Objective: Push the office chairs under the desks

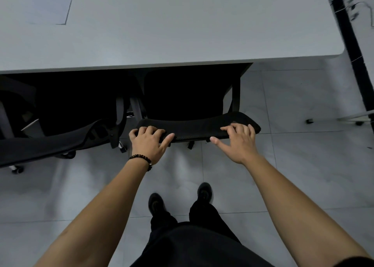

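Black mesh-backed office chair [202, 128]: upright, facing desk, seat in shadow with front part under desk edge, grey armrest posts on both sides, curved backrest top clear of desk.

Second black office chair [50, 145]: just left of first, backrest skewed at an angle, standing further out from desk edge.

Pale grey flat-topped desk [182, 33]: long front edge runs above both seats, rounded corner at right.

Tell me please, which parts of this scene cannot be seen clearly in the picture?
1. Middle chair: head view, seat and base mostly lost in dark shadow under the desk.
2. Left chair: head view, cut off by the left edge.
3. Cables at upper right: head view, blurred and too small.
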`<state>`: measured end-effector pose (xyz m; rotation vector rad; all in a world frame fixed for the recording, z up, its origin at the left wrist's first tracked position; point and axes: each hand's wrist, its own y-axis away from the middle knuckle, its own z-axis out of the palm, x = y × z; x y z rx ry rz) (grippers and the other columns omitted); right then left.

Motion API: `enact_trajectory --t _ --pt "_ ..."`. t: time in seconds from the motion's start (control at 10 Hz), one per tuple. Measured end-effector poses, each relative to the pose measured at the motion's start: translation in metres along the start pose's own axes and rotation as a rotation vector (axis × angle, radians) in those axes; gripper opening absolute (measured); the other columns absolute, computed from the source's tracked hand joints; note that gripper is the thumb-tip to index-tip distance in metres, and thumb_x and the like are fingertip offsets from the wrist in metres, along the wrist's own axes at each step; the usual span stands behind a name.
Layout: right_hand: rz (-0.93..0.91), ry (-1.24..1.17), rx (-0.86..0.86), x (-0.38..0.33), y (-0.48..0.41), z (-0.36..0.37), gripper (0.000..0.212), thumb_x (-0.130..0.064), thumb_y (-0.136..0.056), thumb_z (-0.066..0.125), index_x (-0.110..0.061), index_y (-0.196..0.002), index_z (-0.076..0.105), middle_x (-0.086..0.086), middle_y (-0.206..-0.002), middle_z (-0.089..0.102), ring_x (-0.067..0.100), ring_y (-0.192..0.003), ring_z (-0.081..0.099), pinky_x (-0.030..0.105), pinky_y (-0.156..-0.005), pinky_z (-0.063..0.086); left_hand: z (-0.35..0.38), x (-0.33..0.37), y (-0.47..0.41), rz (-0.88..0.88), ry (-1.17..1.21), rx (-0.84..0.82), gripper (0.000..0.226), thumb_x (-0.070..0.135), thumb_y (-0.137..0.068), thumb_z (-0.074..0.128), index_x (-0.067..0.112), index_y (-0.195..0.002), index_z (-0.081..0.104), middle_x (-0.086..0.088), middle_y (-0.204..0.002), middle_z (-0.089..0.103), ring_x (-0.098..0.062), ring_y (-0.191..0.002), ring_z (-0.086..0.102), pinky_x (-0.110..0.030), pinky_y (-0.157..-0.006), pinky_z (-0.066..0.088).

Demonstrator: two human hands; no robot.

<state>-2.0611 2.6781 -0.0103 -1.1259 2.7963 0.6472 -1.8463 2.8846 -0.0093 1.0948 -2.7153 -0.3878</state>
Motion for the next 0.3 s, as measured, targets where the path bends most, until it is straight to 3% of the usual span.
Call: enact_trajectory --t 0.1,0.2,0.3 --pt "0.013 -0.001 -0.054 -0.006 0.002 -0.010 0.083 -0.086 -0.080 0.021 -0.032 -0.138 0.044 0.007 -0.146 0.040 0.024 -0.141 0.023 0.046 -0.119 0.000 -0.004 -0.002 0.002 -0.001 0.008 -0.045 0.069 0.072 -0.087 0.012 0.035 -0.122 0.059 0.005 -0.123 0.058 -0.022 -0.120 0.044 -0.046 -0.106 0.021" --pt "0.030 -0.084 -0.128 -0.016 0.004 -0.019 0.075 -0.075 -0.087 0.034 -0.025 -0.141 0.044 0.007 -0.147 0.042 0.024 -0.140 0.031 0.046 -0.119 0.009 -0.015 -0.003 0.003 0.022 0.083 -0.097 0.062 0.065 -0.092 0.018 0.031 -0.129 0.055 0.002 -0.131 0.056 -0.023 -0.126 0.042 -0.046 -0.111 0.017" --pt "-0.003 -0.436 -0.028 -0.040 0.012 -0.075 0.053 -0.049 -0.094 0.052 -0.018 -0.138 0.050 0.004 -0.136 0.053 0.022 -0.125 0.050 0.041 -0.106 0.040 -0.022 -0.007 0.020 0.053 0.129 -0.070 0.053 0.054 -0.097 0.026 0.026 -0.137 0.047 -0.001 -0.141 0.049 -0.022 -0.135 0.036 -0.045 -0.116 0.010"
